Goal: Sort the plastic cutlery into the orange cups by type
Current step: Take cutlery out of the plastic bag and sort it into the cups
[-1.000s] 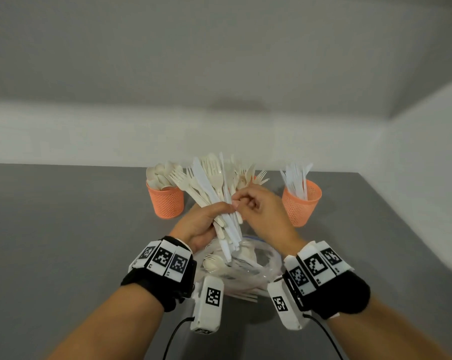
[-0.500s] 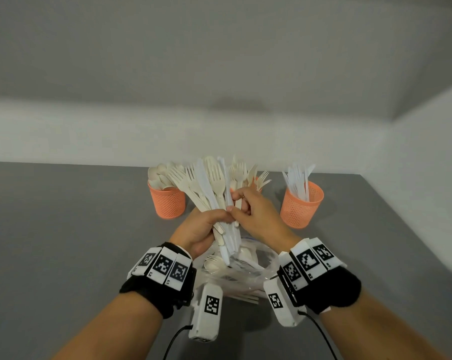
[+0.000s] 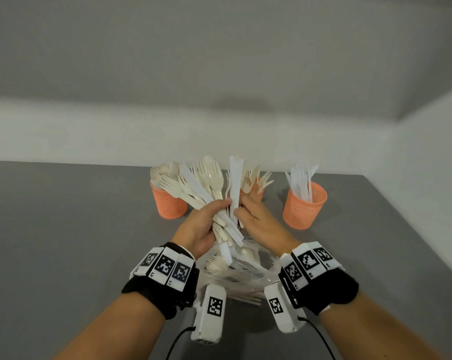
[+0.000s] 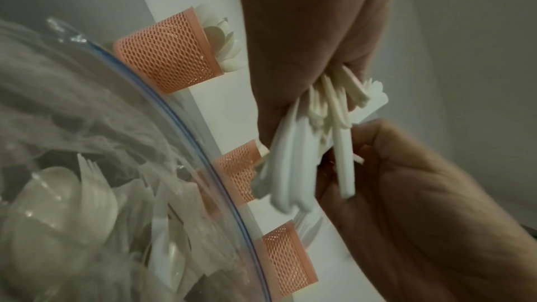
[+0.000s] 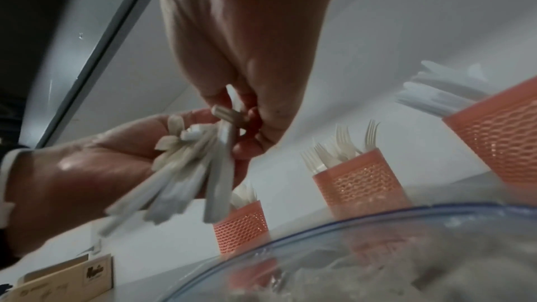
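Where a moment ago the right hand [image 3: 258,219] only picked at the fanned bundle [image 3: 206,188], it now pinches one white knife [image 3: 236,188] upright, half drawn out; the left hand [image 3: 201,227] grips the rest above the counter [image 3: 63,242]. Likely it goes to the knife cup [image 3: 304,206] by the counter's right edge. The left cup [image 3: 167,203] holds spoons, the middle cup [image 5: 360,183] forks. The clear bag [image 3: 243,279] at the near edge holds more cutlery.
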### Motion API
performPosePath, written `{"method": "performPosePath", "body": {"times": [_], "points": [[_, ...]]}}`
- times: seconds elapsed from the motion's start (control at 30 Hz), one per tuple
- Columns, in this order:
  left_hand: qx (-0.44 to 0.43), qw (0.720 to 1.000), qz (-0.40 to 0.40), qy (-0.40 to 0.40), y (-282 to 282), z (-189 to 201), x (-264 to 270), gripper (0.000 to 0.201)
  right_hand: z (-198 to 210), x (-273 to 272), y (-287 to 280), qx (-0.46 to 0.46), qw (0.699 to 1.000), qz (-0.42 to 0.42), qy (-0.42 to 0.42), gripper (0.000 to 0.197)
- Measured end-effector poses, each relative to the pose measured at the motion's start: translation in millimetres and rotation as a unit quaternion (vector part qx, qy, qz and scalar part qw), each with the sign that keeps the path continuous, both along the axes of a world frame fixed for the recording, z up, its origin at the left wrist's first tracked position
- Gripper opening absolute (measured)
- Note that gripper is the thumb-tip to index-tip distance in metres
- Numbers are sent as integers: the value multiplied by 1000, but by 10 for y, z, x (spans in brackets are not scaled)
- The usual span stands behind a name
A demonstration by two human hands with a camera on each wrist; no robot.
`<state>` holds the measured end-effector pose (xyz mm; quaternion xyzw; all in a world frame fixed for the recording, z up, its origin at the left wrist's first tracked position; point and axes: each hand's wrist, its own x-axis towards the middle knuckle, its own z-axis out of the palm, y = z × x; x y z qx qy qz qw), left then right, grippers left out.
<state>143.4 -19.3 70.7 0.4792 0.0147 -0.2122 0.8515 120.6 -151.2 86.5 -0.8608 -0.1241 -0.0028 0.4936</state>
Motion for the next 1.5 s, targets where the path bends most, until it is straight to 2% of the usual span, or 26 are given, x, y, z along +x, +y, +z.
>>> {"method": "performPosePath", "body": {"times": [0.13, 0.33, 0.4, 0.5, 0.6, 0.77, 0.83, 0.93, 1.03, 1.13, 1.27, 1.43, 1.5], "points": [[-12, 1000, 13, -4, 0, 7, 26, 35, 33, -60, -15, 44, 999, 18, 18, 35], [13, 998, 52, -17, -33, -11, 30, 13, 20, -129, 46, 106, 993, -11, 44, 40], [35, 998, 54, -21, -35, -21, 35, 13, -11, -106, 33, 134, 988, -34, 72, 44], [50, 997, 51, -22, -17, -49, 44, 16, 23, -82, -2, 135, 987, -58, 67, 35], [52, 997, 53, -32, -2, -97, 54, 2, 67, -72, -27, 141, 986, -76, 35, 27], [76, 994, 24, -79, -68, -67, -16, 31, 115, -32, 43, 169, 982, -78, 35, 27], [102, 989, 44, -102, -94, -16, -43, 34, 130, -7, 86, 149, 986, -71, 17, 26], [121, 979, 21, -161, -131, 19, -66, 31, 106, 23, 144, 74, 994, -81, -27, 18], [139, 975, 8, -174, -151, 12, -82, 38, 78, 69, 146, 55, 993, -104, -22, 13], [144, 972, -15, -185, -138, 16, -105, 47, 83, 98, 94, 62, 994, -95, 5, 17], [134, 972, -52, -185, -132, 35, -99, 43, 72, 115, 47, 72, 993, -73, 58, 19], [55, 989, -67, -118, -93, 9, -46, 20, 80, 160, -30, 179, 976, -81, 99, 10], [24, 993, -66, -98, -111, 9, -31, 19, 85, 170, -69, 202, 972, -82, 88, 12]]}}
